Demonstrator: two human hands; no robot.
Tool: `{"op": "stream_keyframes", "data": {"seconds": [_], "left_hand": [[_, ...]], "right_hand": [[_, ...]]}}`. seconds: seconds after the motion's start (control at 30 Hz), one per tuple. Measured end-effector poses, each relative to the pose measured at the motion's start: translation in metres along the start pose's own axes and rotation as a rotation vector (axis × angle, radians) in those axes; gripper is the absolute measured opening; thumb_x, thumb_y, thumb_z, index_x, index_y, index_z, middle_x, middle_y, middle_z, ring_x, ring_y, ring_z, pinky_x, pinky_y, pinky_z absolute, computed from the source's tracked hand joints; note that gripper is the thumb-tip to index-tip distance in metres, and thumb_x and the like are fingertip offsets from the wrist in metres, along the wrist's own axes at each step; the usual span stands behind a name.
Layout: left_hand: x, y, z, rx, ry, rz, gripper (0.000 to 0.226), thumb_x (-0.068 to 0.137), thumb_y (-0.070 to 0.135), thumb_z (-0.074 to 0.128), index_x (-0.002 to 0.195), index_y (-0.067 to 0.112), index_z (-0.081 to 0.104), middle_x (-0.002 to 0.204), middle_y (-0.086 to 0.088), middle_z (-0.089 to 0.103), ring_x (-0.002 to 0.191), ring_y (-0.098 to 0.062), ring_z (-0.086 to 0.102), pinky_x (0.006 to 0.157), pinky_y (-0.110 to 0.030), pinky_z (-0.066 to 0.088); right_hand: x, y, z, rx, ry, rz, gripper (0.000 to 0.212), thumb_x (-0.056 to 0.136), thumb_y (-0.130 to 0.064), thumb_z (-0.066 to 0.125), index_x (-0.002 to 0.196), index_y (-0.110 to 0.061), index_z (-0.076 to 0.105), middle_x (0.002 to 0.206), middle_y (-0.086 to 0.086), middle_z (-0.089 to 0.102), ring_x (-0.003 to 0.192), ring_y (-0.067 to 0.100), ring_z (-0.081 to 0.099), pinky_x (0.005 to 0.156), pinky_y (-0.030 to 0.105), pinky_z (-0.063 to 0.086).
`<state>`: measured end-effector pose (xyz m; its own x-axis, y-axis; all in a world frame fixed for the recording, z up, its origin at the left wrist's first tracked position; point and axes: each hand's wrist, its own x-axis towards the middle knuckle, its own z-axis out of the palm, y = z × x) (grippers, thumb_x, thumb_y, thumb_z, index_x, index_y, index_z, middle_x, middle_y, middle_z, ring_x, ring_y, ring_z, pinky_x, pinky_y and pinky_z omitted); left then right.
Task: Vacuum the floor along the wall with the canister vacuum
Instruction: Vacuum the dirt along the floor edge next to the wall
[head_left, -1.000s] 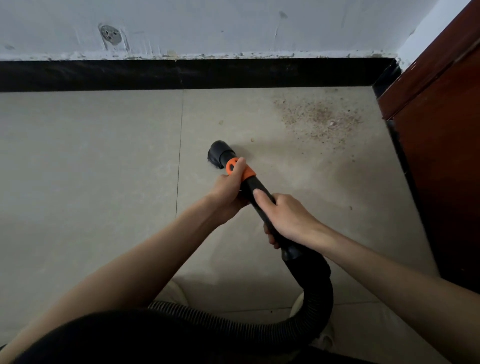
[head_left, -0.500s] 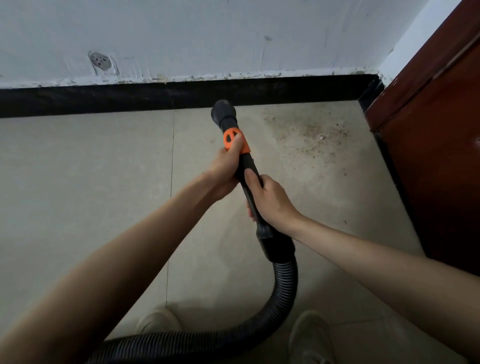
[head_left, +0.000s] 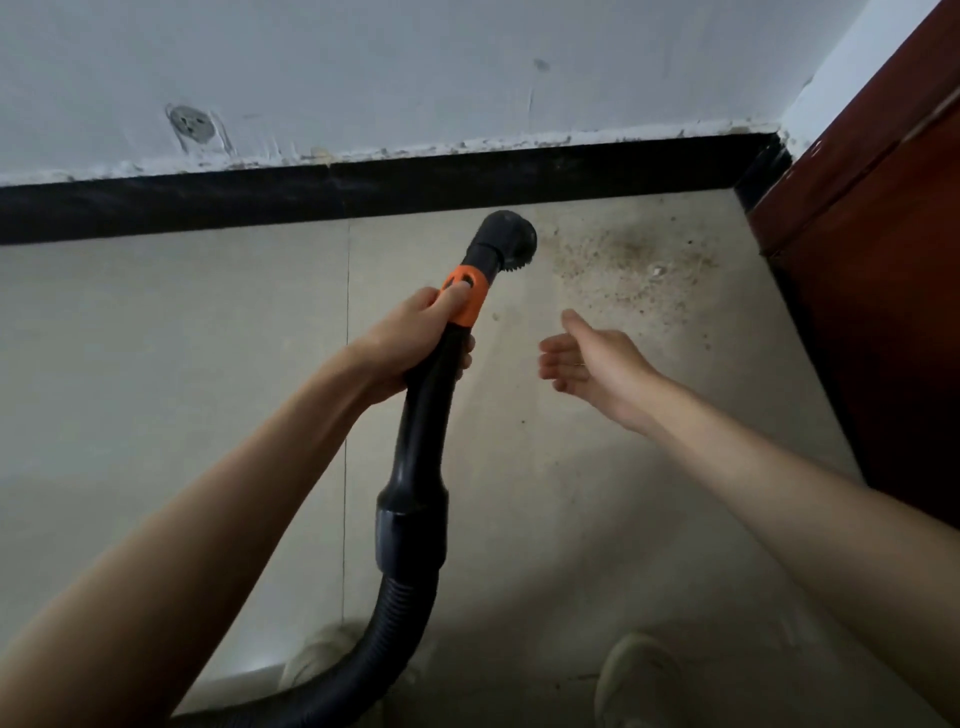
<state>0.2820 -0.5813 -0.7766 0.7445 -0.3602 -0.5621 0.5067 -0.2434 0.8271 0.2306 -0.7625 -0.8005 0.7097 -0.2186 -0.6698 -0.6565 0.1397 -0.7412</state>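
Observation:
My left hand (head_left: 415, 343) grips the black vacuum wand (head_left: 423, 431) just below its orange collar (head_left: 464, 299). The round brush nozzle (head_left: 506, 239) at the wand's tip points toward the black baseboard (head_left: 260, 200), just left of a patch of brownish dust and crumbs (head_left: 628, 265) on the grey floor tiles. The ribbed black hose (head_left: 374, 660) curves down and off the lower left edge. My right hand (head_left: 587, 361) hovers to the right of the wand with relaxed fingers, holding nothing. The canister itself is out of view.
A dark red wooden door or cabinet (head_left: 883, 291) closes off the right side up to the corner. The white wall (head_left: 467, 73) has a round patched spot (head_left: 192, 124). My two light shoes (head_left: 639, 686) show at the bottom.
My right hand has let go of the wand and moved out to the right. The nozzle has swung up and right toward the baseboard and the dust patch.

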Motion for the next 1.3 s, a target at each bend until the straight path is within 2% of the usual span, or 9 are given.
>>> {"op": "stream_keyframes", "data": {"seconds": [0.13,0.2,0.27,0.33,0.43,0.53,0.63,0.93,1.3], "left_hand": [[-0.013,-0.019,0.004,0.173,-0.151,-0.041,0.03,0.1,0.038,0.042,0.111,0.01,0.046,0.074,-0.008,0.057,0.056,-0.015,0.057,0.052,-0.025,0.05],[-0.017,-0.027,0.005,0.265,-0.169,-0.02,0.027,0.098,0.037,0.046,0.11,0.013,0.047,0.074,-0.009,0.058,0.058,-0.017,0.056,0.052,-0.026,0.049],[-0.018,-0.035,0.004,0.396,-0.175,0.023,0.025,0.097,0.037,0.048,0.109,0.015,0.048,0.073,-0.009,0.059,0.057,-0.017,0.056,0.052,-0.025,0.049],[-0.02,-0.044,-0.001,0.491,-0.196,0.026,0.026,0.096,0.04,0.049,0.107,0.016,0.05,0.07,-0.007,0.059,0.056,-0.017,0.055,0.05,-0.024,0.047],[-0.025,-0.061,-0.013,0.514,-0.269,-0.021,0.025,0.094,0.044,0.051,0.1,0.02,0.054,0.068,-0.007,0.059,0.053,-0.018,0.055,0.047,-0.023,0.046],[-0.029,-0.076,-0.021,0.549,-0.398,-0.081,0.025,0.093,0.046,0.051,0.099,0.023,0.057,0.064,-0.004,0.06,0.055,-0.019,0.055,0.051,-0.024,0.047],[-0.032,-0.088,-0.022,0.598,-0.476,-0.109,0.028,0.093,0.045,0.052,0.102,0.019,0.059,0.058,-0.001,0.058,0.053,-0.02,0.054,0.052,-0.023,0.047],[-0.026,-0.088,-0.03,0.687,-0.399,-0.075,0.028,0.092,0.046,0.052,0.097,0.019,0.061,0.054,0.003,0.059,0.049,-0.015,0.055,0.052,-0.019,0.047],[-0.042,-0.108,-0.038,0.737,-0.589,-0.187,0.026,0.087,0.047,0.058,0.104,0.028,0.061,0.071,-0.002,0.066,0.059,-0.013,0.06,0.062,-0.022,0.051]], "right_hand": [[0.011,0.003,-0.005,-0.154,0.115,-0.074,0.029,0.099,-0.032,0.054,0.086,-0.007,0.061,0.08,0.01,0.065,0.065,0.018,0.062,0.062,0.027,0.053],[0.013,0.01,-0.008,-0.423,0.222,-0.27,0.016,0.096,-0.027,0.058,0.096,-0.011,0.058,0.089,0.004,0.063,0.075,0.018,0.061,0.071,0.03,0.051],[0.011,0.017,-0.016,-0.678,0.265,-0.492,0.026,0.092,-0.019,0.064,0.115,-0.011,0.056,0.106,0.004,0.057,0.092,0.018,0.056,0.08,0.027,0.043],[0.009,0.025,-0.025,-0.898,0.18,-0.656,0.049,0.087,-0.013,0.07,0.133,-0.011,0.051,0.124,0.011,0.049,0.111,0.025,0.049,0.093,0.031,0.041],[0.006,0.034,-0.035,-1.22,-0.018,-0.789,0.053,0.083,-0.017,0.075,0.133,-0.014,0.058,0.13,0.014,0.051,0.12,0.033,0.043,0.101,0.041,0.039],[-0.001,0.047,-0.036,-1.395,-0.254,-0.766,0.053,0.081,-0.025,0.077,0.13,-0.014,0.06,0.12,0.009,0.059,0.114,0.027,0.047,0.097,0.034,0.038],[-0.009,0.064,-0.036,-1.411,-0.379,-0.667,0.048,0.08,-0.026,0.078,0.125,-0.016,0.062,0.113,0.006,0.062,0.11,0.024,0.051,0.088,0.028,0.036],[-0.004,0.055,-0.021,-1.42,-0.412,-0.548,0.032,0.083,-0.022,0.073,0.113,-0.017,0.063,0.099,-0.001,0.052,0.103,0.021,0.052,0.082,0.031,0.039],[-0.028,0.089,-0.014,-1.444,-0.48,-0.409,0.043,0.079,-0.03,0.078,0.117,-0.016,0.065,0.116,0.005,0.062,0.108,0.023,0.056,0.085,0.03,0.041]]}}
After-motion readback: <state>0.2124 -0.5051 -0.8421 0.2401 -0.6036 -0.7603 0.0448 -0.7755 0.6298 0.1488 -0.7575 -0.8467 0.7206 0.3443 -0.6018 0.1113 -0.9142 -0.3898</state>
